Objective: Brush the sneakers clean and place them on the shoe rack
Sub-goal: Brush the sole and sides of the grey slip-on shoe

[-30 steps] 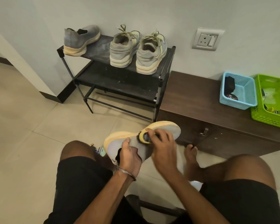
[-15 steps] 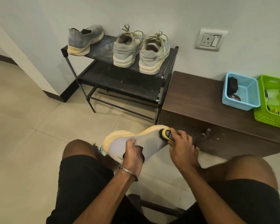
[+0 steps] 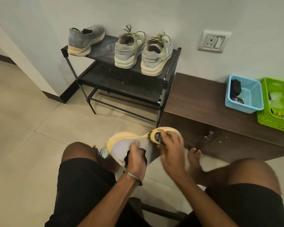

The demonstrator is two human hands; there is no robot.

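Sneaker (image 3: pixel 121 145), grey w/ yellow sole, held on its side above the floor betw. the knees, sole edge facing away; left hand (image 3: pixel 136 158) grips it at the collar, fingers curled into the opening, thumb on the upper; right hand (image 3: pixel 171 150) has its grip curled round a brush (image 3: pixel 156 136), yellow rim w/ dark centre, pressed vs the upper nr the toe; right hand blurred.

Rack (image 3: pixel 168 66), black, 2 shelves, stands vs the wall beyond; top shelf carries 3 shoes: slip-on (image 3: pixel 84 41) at left end, heel toward the camera, grey w/ yellow sole like the held one; laced pair (image 3: pixel 143 51) at right, side by side, heels toward the camera; lower shelf dusty.

Cabinet (image 3: pixel 202 102), dark wood, just right of the rack, touching or nearly so; on its top a blue basket (image 3: pixel 251 104) w/ dark items inside, and a green basket (image 3: pixel 280 122) right beside it, contents too small to tell.

Socket (image 3: pixel 213 41) on the wall above the cabinet. Person seated, black shorts, bare foot (image 3: pixel 193 154) on the tile floor nr the cabinet; bracelet (image 3: pixel 133 176) on left wrist; small items on the floor by the left knee, unclear what.
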